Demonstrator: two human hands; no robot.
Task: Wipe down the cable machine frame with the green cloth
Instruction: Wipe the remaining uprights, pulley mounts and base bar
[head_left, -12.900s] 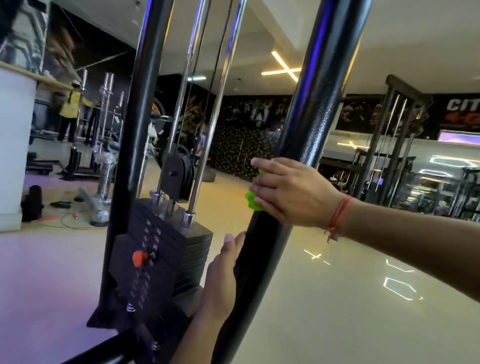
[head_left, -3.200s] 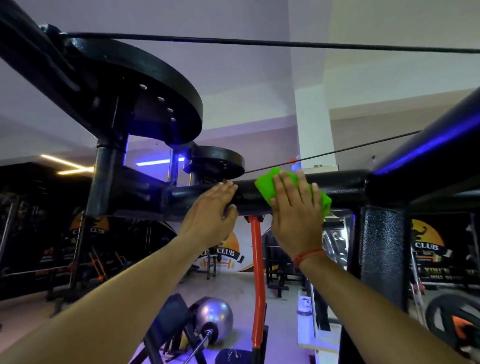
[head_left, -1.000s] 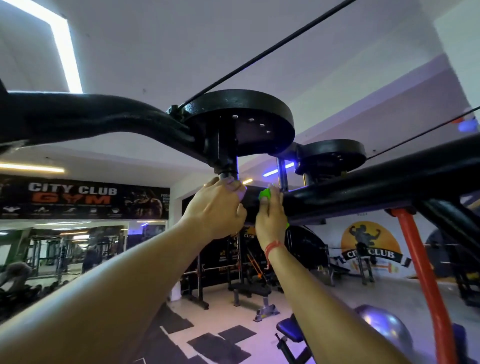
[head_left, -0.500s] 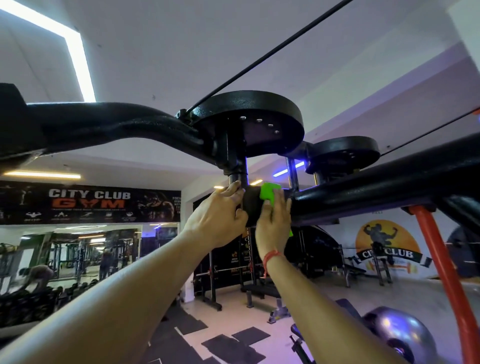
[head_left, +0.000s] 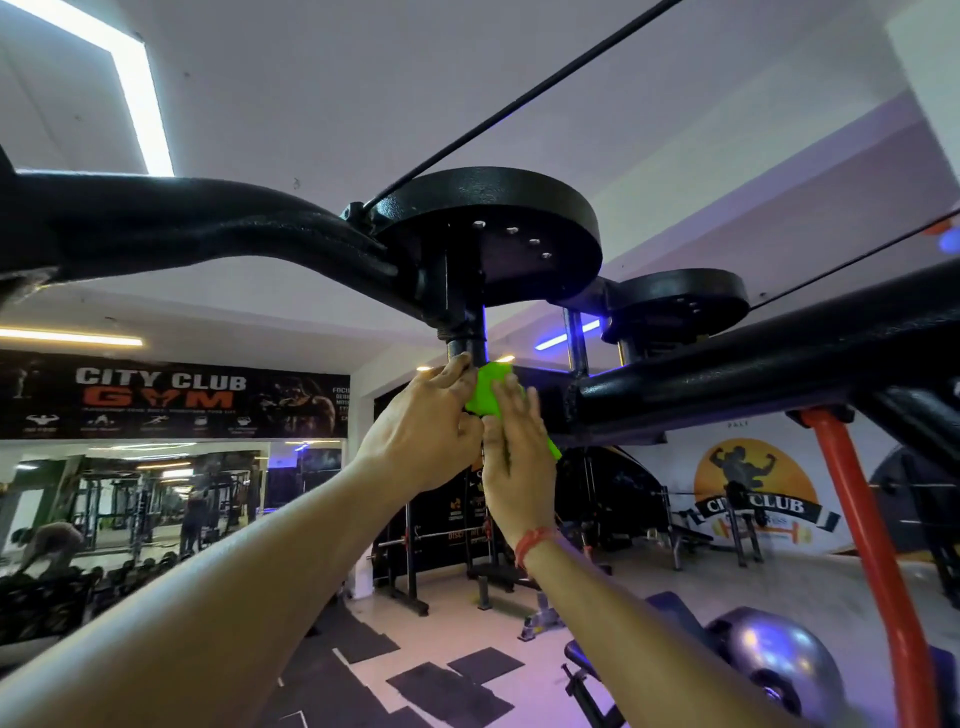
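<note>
Pressing green cloth (head_left: 485, 391) on black frame (head_left: 727, 374), right hand (head_left: 517, 452); gym floor (head_left: 467, 623)

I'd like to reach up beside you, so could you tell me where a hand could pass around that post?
Open air lies left of the post, under the curved arm. Right is crowded: both hands, cloth and crossbar meet there.

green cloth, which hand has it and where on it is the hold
The right hand presses the green cloth flat against the black post, covering its lower middle. The left hand touches its left edge; whether it grips cannot be told.
</note>
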